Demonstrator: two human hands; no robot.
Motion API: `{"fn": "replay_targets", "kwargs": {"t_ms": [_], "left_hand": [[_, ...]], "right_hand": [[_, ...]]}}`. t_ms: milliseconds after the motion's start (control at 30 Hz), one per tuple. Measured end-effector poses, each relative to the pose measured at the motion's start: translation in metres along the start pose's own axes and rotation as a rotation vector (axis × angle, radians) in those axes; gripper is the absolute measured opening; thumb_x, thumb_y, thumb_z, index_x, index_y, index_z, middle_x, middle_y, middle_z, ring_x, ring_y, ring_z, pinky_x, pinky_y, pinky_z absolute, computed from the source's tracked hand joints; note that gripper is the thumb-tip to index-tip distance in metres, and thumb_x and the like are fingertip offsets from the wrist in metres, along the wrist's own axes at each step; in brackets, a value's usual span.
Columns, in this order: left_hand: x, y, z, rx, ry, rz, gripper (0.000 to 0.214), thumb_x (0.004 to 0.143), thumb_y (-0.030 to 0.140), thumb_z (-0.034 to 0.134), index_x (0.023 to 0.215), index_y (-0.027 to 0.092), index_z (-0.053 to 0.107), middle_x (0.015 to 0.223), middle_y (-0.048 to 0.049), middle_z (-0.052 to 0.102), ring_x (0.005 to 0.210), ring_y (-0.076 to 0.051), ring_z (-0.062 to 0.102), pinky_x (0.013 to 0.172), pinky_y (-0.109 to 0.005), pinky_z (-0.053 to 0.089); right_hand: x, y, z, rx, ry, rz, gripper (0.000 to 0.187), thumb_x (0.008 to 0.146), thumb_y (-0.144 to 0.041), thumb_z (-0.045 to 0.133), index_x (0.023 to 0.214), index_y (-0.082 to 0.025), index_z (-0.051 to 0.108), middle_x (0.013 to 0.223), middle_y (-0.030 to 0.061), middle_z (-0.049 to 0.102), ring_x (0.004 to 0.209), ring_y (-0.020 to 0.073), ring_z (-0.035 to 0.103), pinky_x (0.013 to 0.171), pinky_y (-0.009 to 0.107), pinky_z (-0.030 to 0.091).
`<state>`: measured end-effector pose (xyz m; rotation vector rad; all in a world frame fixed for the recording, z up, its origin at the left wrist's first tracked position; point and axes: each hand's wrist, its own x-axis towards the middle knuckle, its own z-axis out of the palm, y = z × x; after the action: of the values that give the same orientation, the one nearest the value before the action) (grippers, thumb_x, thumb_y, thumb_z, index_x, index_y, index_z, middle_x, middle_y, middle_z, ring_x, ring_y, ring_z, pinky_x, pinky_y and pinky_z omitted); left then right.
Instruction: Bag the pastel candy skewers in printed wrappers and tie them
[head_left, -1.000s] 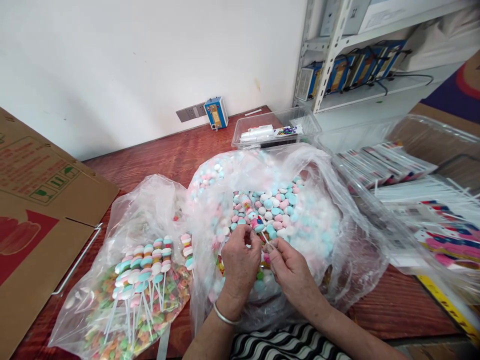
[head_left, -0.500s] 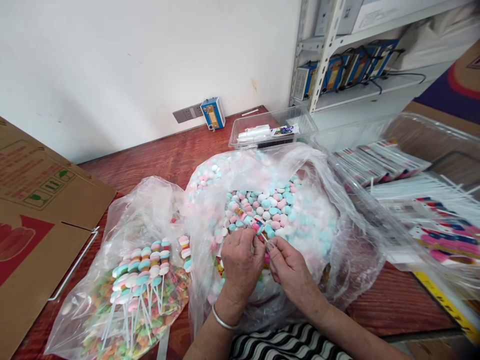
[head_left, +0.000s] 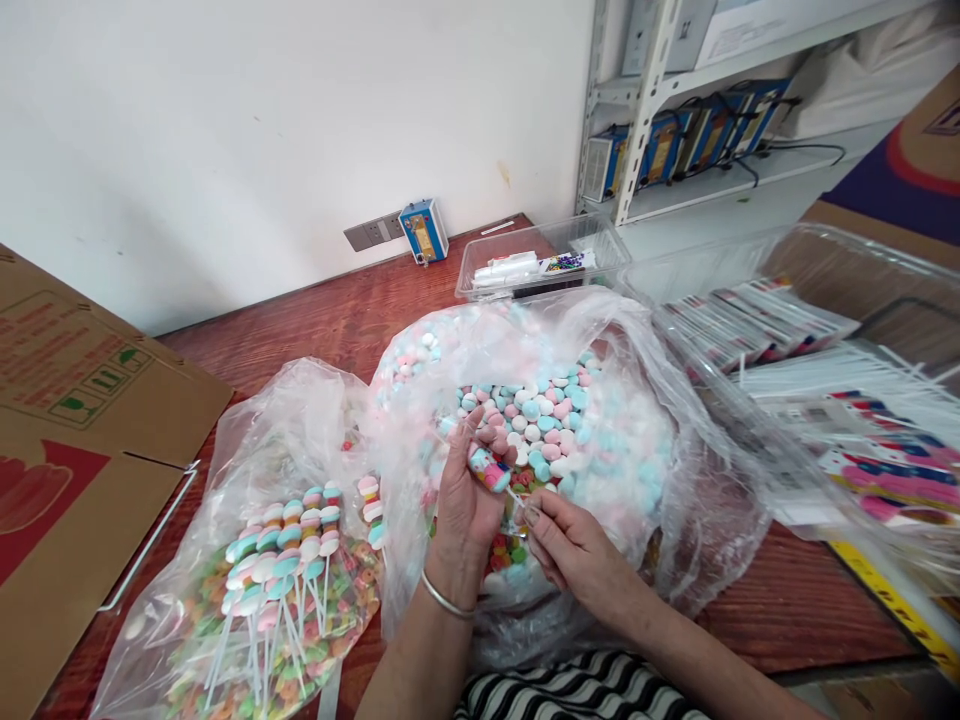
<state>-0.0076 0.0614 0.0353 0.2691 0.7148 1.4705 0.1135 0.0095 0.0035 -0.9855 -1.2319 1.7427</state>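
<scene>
A wrapped marshmallow skewer [head_left: 491,470] with a coloured label lies slanted across my left hand [head_left: 469,490], whose palm is turned up and fingers curl round its candy part. At the lower end, my right hand [head_left: 559,530] pinches the white stick together with clear wrapper. Both hands are above a large open plastic bag [head_left: 645,340] full of pink, white and blue marshmallows [head_left: 536,410]. Left of them, several marshmallow skewers [head_left: 289,530] lie in rows on a clear bag of coloured gummy rings [head_left: 300,655]. One more short skewer [head_left: 370,505] rests beside the big bag.
On the right stands a clear bin [head_left: 720,390] with white sticks [head_left: 840,370] and printed wrappers [head_left: 892,460]. Behind the marshmallows is a clear tray [head_left: 544,285]. A cardboard box [head_left: 97,400] stands at left, a small blue device [head_left: 424,232] near the wall, metal shelving [head_left: 637,130] at back right.
My left hand has rolled from knuckles up to palm up, exposing the wrapped skewer. My right hand has moved slightly down, still pinching the stick end.
</scene>
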Motion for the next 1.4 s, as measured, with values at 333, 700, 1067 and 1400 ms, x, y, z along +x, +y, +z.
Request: {"fn": "replay_targets", "kwargs": {"t_ms": [333, 700, 1067, 1400], "left_hand": [[-0.008, -0.027, 0.019, 0.145, 0.094, 0.078, 0.028, 0.085, 0.042, 0.065, 0.096, 0.018, 0.059, 0.07, 0.0045, 0.049, 0.057, -0.007, 0.051, 0.062, -0.021, 0.048], [-0.015, -0.039, 0.021, 0.13, 0.083, 0.024, 0.023, 0.086, 0.041, 0.063, 0.086, 0.02, 0.054, 0.067, 0.0044, 0.045, 0.057, -0.008, 0.048, 0.063, -0.022, 0.046], [-0.009, -0.02, 0.012, 0.08, -0.034, -0.015, 0.037, 0.087, 0.058, 0.053, 0.078, 0.022, 0.056, 0.06, 0.0055, 0.035, 0.057, -0.012, 0.045, 0.084, -0.037, 0.051], [-0.015, -0.028, 0.013, 0.118, -0.043, -0.093, 0.046, 0.073, 0.066, 0.067, 0.07, 0.021, 0.058, 0.049, 0.0077, 0.035, 0.052, -0.011, 0.047, 0.082, -0.035, 0.055]], "right_hand": [[0.009, -0.009, -0.008, -0.221, 0.193, -0.094, 0.028, 0.092, -0.043, 0.048, 0.079, -0.019, 0.056, 0.074, -0.0017, 0.053, 0.07, 0.0144, 0.048, 0.064, 0.025, 0.042], [0.016, 0.002, -0.013, -0.166, 0.214, -0.114, 0.031, 0.092, -0.043, 0.053, 0.096, -0.016, 0.068, 0.092, 0.0036, 0.07, 0.085, 0.0198, 0.06, 0.077, 0.03, 0.048], [0.01, -0.012, -0.01, -0.191, 0.215, -0.108, 0.021, 0.089, -0.031, 0.048, 0.073, -0.019, 0.054, 0.065, -0.0044, 0.045, 0.062, 0.0125, 0.041, 0.056, 0.023, 0.035], [0.008, -0.004, -0.007, 0.155, 0.21, -0.122, 0.009, 0.081, -0.026, 0.059, 0.083, -0.019, 0.063, 0.078, -0.0026, 0.058, 0.076, 0.014, 0.054, 0.075, 0.025, 0.047]]}}
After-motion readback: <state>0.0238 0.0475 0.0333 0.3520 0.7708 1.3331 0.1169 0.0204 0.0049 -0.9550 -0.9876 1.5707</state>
